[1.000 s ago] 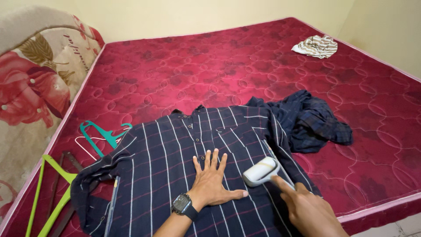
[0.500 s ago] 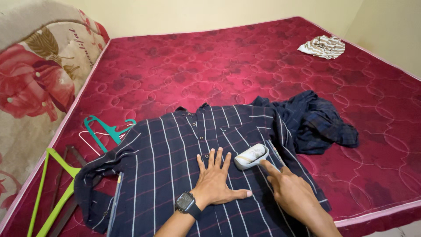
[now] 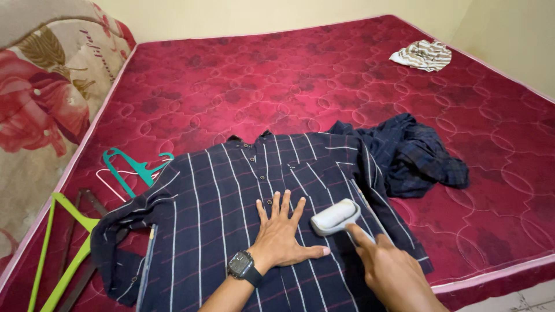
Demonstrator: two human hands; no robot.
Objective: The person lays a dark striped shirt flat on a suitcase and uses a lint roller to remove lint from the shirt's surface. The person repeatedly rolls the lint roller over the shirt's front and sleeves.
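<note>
Right hand [image 3: 393, 271] has drawn the white lint roller [image 3: 336, 216] leftward across the striped shirt [image 3: 231, 196], from the shirt's right edge a second ago to just beside the left hand [image 3: 283, 237]. Index finger now extended along the handle. Camera view shifted slightly.

I count one striped shirt [image 3: 231, 214], one lint roller [image 3: 335, 216], one crumpled dark garment [image 3: 416, 156], one striped cloth [image 3: 422, 55], three hangers: teal [image 3: 136, 167], white [image 3: 110, 185], green [image 3: 63, 248]. Two hands, one watch [image 3: 241, 267].
</note>
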